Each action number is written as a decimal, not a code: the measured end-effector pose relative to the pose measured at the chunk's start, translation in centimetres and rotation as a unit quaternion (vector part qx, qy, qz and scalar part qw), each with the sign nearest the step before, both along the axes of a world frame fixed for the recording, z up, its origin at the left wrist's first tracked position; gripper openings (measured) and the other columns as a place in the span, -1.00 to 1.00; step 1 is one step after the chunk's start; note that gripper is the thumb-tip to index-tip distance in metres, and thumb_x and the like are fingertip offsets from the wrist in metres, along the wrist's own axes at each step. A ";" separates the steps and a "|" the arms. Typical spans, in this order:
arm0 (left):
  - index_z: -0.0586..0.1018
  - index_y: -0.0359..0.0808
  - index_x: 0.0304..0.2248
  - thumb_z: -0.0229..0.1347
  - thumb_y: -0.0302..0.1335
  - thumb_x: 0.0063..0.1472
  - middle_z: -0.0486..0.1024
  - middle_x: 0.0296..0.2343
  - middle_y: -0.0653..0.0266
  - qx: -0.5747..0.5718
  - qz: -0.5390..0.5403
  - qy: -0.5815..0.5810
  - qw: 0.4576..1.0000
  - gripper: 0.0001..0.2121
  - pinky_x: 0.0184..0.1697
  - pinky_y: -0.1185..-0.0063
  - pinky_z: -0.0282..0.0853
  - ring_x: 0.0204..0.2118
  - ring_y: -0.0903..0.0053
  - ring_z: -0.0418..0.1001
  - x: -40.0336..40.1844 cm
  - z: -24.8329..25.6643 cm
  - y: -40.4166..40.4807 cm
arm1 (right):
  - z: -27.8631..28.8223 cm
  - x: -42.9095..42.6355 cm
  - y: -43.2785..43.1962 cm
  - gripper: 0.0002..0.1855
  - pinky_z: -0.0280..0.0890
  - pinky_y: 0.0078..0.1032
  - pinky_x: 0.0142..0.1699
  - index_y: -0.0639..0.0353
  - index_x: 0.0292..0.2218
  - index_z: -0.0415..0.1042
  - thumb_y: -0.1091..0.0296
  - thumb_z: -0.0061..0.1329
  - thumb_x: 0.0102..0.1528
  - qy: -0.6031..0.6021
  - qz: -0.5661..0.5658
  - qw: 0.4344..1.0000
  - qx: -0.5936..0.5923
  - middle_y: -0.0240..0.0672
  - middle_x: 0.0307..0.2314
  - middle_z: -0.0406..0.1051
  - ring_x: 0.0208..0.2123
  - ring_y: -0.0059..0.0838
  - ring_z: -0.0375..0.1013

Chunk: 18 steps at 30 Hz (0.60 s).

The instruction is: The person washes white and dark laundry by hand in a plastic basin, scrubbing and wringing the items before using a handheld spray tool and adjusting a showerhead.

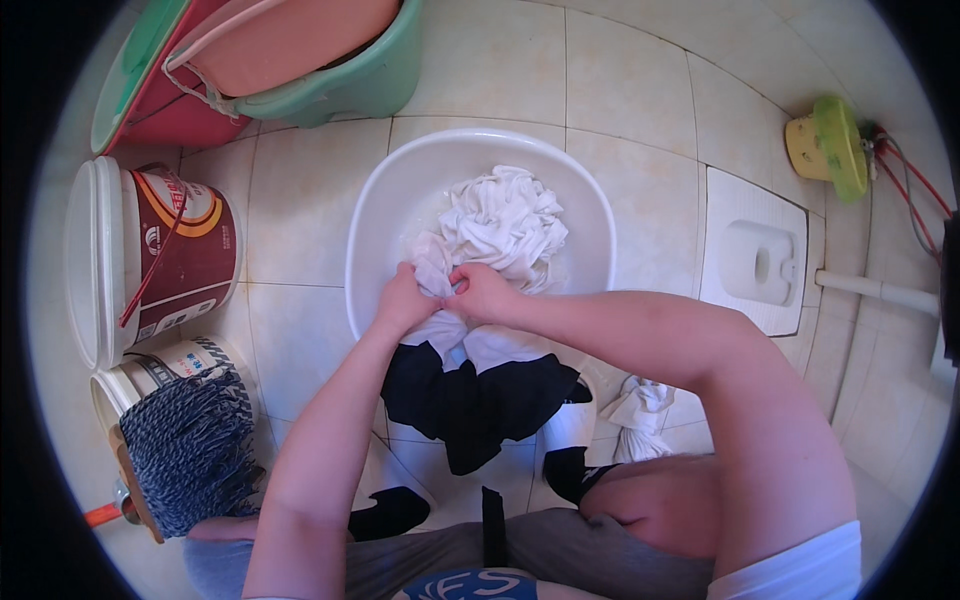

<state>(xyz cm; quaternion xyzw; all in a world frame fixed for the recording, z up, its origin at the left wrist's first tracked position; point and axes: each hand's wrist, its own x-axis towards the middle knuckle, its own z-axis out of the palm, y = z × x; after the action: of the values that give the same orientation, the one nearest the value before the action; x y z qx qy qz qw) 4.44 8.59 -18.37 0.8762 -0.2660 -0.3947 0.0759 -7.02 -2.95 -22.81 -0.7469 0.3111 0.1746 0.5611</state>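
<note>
A white plastic basin point(480, 136) stands on the floor with crumpled white wet cloth point(504, 225) inside. At its near rim a black and white garment point(480, 397) hangs over the edge, its pale part reaching into the basin. My left hand point(409, 300) grips the pale cloth from the left, and my right hand point(487, 292) pinches it from the right, fingers bent, close beside the left. The black part of the garment hangs down on the near side, above the floor between my feet.
A twisted white cloth point(641, 420) lies by my right leg. Left stand a lidded bucket point(180, 255), another bucket point(210, 360) and a blue string mop point(191, 450). Stacked tubs point(352, 82) are at upper left; a squat toilet point(757, 255) and yellow container point(810, 146) are right.
</note>
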 end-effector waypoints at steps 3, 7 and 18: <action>0.40 -0.46 -0.02 0.24 -0.54 0.04 0.52 -0.15 0.01 -0.125 0.192 0.218 0.949 -0.50 -0.04 0.43 0.42 -0.09 0.32 0.52 0.4 0.3 0.5 | 0.2 0.1 -1.5 -0.55 0.35 -0.52 -0.21 0.25 -0.17 0.44 0.24 0.25 -0.06 -0.025 -0.050 0.990 0.126 -0.34 -0.46 0.49 -0.40 -0.55 0.45; 0.40 -0.41 0.01 0.22 -0.60 0.06 0.50 -0.12 0.16 -0.244 0.323 0.436 0.804 -0.52 0.01 0.48 0.41 -0.09 0.44 0.50 1.0 4.5 1.6 | 7.5 0.6 -3.9 -0.62 0.34 -0.59 -0.18 0.28 -0.21 0.47 0.21 0.21 0.02 -0.091 -0.016 0.973 0.211 -0.33 -0.39 0.49 -0.33 -0.58 0.45; 0.34 -0.38 0.04 0.17 -0.64 0.07 0.46 -0.08 0.15 -0.396 0.371 0.445 0.712 -0.49 0.14 0.42 0.31 0.00 0.35 0.44 3.0 7.8 4.2 | 12.0 -3.3 -7.6 -0.68 0.27 -0.44 0.11 0.34 -0.05 0.39 0.32 -0.11 0.26 -0.154 -0.289 0.842 0.429 -0.22 -0.12 0.44 -0.08 -0.43 0.43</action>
<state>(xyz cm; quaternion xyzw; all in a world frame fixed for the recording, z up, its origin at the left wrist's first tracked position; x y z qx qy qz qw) 7.39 12.81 -10.52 0.5168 0.0127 -0.5380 0.6658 -10.36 -10.54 -10.83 -0.3257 0.3165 0.0035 0.8909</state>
